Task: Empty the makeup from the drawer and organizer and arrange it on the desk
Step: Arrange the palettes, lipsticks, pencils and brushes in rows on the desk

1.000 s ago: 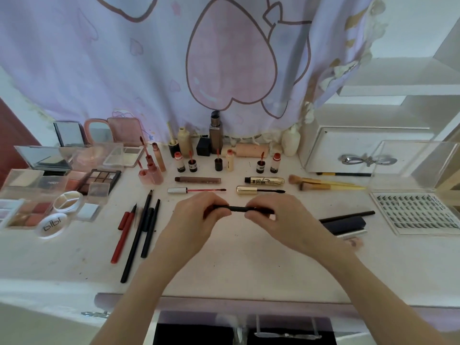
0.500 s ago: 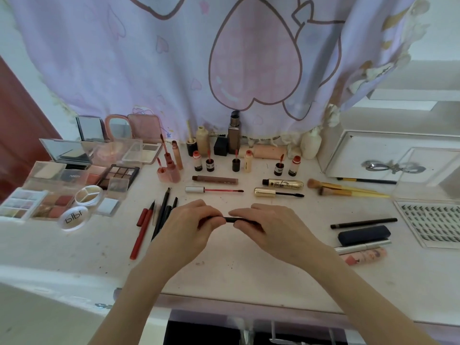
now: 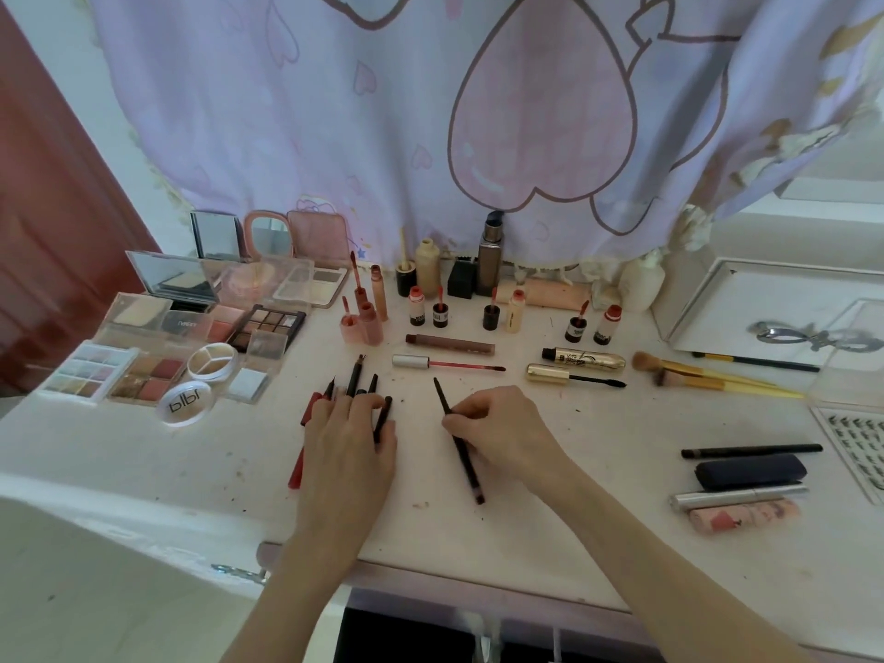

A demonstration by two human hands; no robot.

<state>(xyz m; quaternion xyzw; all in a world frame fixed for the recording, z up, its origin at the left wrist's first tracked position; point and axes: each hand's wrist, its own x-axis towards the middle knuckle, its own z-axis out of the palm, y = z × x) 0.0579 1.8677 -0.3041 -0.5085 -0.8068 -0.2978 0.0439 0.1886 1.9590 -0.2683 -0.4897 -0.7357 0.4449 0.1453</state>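
Observation:
My right hand point(image 3: 502, 433) pinches a thin black pencil point(image 3: 466, 466) near its upper end; the uncapped pencil slants across the middle of the white desk point(image 3: 574, 509), its lower end on the surface. My left hand point(image 3: 344, 447) lies over a row of dark and red pencils point(image 3: 355, 375) to the left. It pinches a short black cap point(image 3: 384, 413) between thumb and forefinger, at the right side of that row. The two hands are apart.
Open eyeshadow palettes and compacts point(image 3: 148, 375) fill the left. Lip glosses and bottles point(image 3: 440, 313) line the back, with mascara point(image 3: 583, 358) and brushes point(image 3: 708, 375) toward the right. A white organizer box point(image 3: 765, 308), lash tray point(image 3: 856, 442) and dark case point(image 3: 751, 471) sit right. An open drawer point(image 3: 430, 638) is below.
The two hands held one black pencil between them; they have pulled apart, the left carrying the cap to the pencil row, the right lowering the pencil to the desk. The view moved closer.

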